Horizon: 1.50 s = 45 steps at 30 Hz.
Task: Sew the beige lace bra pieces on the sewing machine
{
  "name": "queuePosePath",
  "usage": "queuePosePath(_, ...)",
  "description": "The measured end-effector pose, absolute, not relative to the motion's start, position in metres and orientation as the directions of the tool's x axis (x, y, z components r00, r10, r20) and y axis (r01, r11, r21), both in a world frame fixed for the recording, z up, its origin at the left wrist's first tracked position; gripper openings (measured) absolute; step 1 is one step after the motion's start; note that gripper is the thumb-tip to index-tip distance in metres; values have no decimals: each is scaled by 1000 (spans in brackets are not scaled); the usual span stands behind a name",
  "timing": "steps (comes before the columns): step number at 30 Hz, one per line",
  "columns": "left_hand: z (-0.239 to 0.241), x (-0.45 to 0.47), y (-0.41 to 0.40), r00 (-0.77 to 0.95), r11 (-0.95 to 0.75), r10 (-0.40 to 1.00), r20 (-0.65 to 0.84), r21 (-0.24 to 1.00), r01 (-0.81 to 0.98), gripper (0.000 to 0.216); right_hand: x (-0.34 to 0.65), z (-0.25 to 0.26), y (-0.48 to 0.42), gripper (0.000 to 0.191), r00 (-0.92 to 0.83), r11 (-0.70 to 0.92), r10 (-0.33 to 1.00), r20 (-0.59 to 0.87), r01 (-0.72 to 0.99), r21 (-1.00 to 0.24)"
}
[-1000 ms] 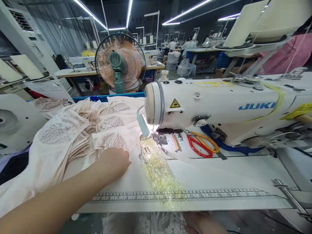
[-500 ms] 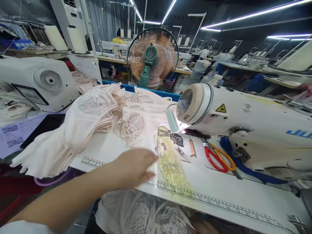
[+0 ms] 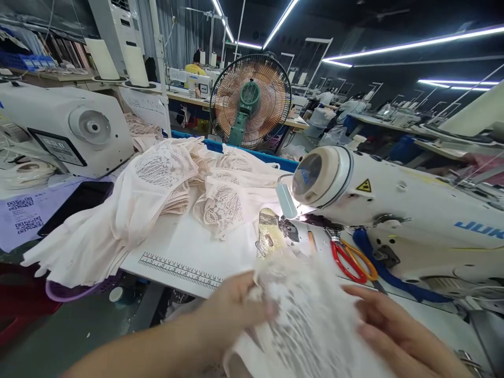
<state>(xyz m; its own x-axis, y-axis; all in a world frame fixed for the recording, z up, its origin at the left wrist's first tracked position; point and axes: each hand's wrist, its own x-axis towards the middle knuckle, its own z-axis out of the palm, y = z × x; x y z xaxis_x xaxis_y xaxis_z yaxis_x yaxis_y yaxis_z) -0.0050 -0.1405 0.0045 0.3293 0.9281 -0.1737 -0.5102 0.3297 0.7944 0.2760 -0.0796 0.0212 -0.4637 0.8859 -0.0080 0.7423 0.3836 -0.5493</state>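
My left hand (image 3: 232,312) is closed on the left edge of a white lace fabric piece (image 3: 311,320), which is blurred by motion and raised over the front of the sewing table (image 3: 185,247). My right hand (image 3: 397,333) lies on the piece's right side with its fingers stretched along the cloth. Behind the piece stands the white Juki sewing machine (image 3: 401,215), its lamp lighting the needle area (image 3: 281,231). A pile of pale pink lace garments (image 3: 157,194) lies to the left on the table.
Red and orange scissors (image 3: 350,257) lie on the machine bed. A printed ruler (image 3: 177,269) runs along the table's front edge. A second machine (image 3: 66,128) sits at the left, a standing fan (image 3: 250,102) behind. Other workers sit far back.
The view swung left. My left hand left the tabletop and took hold of the white lace piece, which came up from below the table edge. My right hand came into view on it.
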Motion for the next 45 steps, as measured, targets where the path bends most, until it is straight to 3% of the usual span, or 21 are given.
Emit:
queuePosePath(2,21,-42,-125,228,286,953,-198,834,-471,62,252,23,-60,43,-563,352,818,-121,656,-668)
queuePosePath(4,31,-84,-108,177,205,972,-156,930,-307,61,225,20,-44,40,-593,406,803,-67,625,-667)
queuePosePath(6,37,-122,-92,72,113,991,-114,993,26,56,199,15,-30,30,-582,500,813,23,677,-540)
queuePosePath(7,40,-137,-84,-1,77,997,-79,968,240,53,187,12,-25,26,-575,543,816,57,729,-418)
queuePosePath(8,42,-148,-77,-78,64,996,-32,887,456,52,175,10,-20,25,-567,564,820,75,779,-274)
queuePosePath(10,49,-156,-67,-210,91,969,127,609,788,52,155,5,-11,26,-540,553,833,120,811,-189)
queuePosePath(12,55,-147,-62,-220,97,915,338,345,933,49,140,0,-4,27,-522,546,836,170,824,-151)
queuePosePath(15,57,-104,-63,39,-168,869,493,220,961,33,128,-5,1,24,-521,548,827,211,831,-93)
queuePosePath(17,49,-67,-62,287,-412,874,391,287,865,28,127,-6,1,23,-535,557,819,206,829,-61)
queuePosePath(20,27,-26,-54,474,-503,863,174,378,777,31,136,-5,-5,19,-575,593,795,193,804,-51)
queuePosePath(25,-4,-16,-30,620,-609,784,25,222,761,52,165,-13,-26,25,-687,713,693,217,697,-73)
queuePosePath(31,-3,-14,-11,580,-580,815,17,44,814,55,195,-30,-48,31,-701,764,592,398,645,0)
queuePosePath(45,10,5,11,498,-495,866,37,-74,866,45,200,-24,-58,35,-723,766,614,317,642,-21)
